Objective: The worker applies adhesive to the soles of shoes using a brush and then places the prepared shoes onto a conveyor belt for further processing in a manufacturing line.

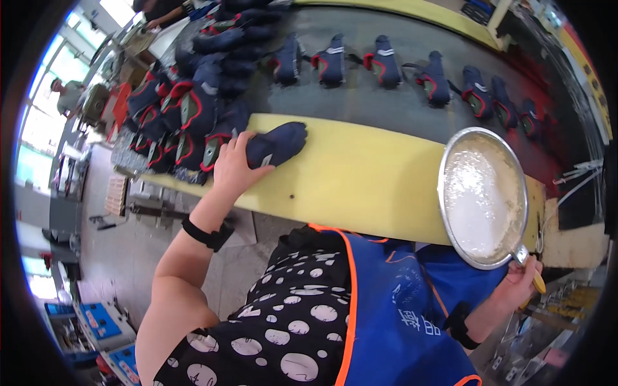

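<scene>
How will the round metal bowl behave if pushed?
The round metal bowl would likely slosh: the white mixture inside looks wet and glossy. It may tip if pushed toward the wearer, since it appears to overhang the yellow board.

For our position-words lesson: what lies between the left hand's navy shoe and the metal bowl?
The head view shows bare yellow board between the navy shoe and the metal bowl.
</scene>
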Demonstrator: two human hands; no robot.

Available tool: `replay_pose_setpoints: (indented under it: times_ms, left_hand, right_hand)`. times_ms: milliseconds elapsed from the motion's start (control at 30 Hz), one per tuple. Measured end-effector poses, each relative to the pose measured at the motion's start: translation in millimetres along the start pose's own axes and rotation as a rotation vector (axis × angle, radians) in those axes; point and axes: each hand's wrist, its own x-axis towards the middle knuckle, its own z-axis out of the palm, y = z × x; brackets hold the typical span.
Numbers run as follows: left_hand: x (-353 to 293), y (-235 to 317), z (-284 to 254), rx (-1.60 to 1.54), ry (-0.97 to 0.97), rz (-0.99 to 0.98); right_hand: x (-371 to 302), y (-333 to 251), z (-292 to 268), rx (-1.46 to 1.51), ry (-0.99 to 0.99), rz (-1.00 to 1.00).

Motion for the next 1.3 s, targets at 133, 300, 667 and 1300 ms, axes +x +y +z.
replay_pose_setpoints:
  times_ms: [133, 300, 667, 1300]
  left_hand:
    - [6.8, 29.4, 18.8, -0.062, 0.100, 0.144]
    - [-32.4, 115.4, 26.2, -0.218, 0.006, 0.376]
    - [-2.1, 98.4, 40.7, -0.288, -0.239, 0.341]
    - [-3.0, 219.6, -20.9, -1.478, -1.086, 0.242]
  right_hand:
    - [-11.8, 2.9, 0.1, 0.032, -0.116, 0.027]
    - [-16.2, 5.3, 23.7, -0.098, 0.004, 0.035]
    - [-7.1, 31.7, 72.6, -0.923, -0.374, -0.079]
    - [-15.7, 2.6, 65.8, -0.828, -0.179, -0.303]
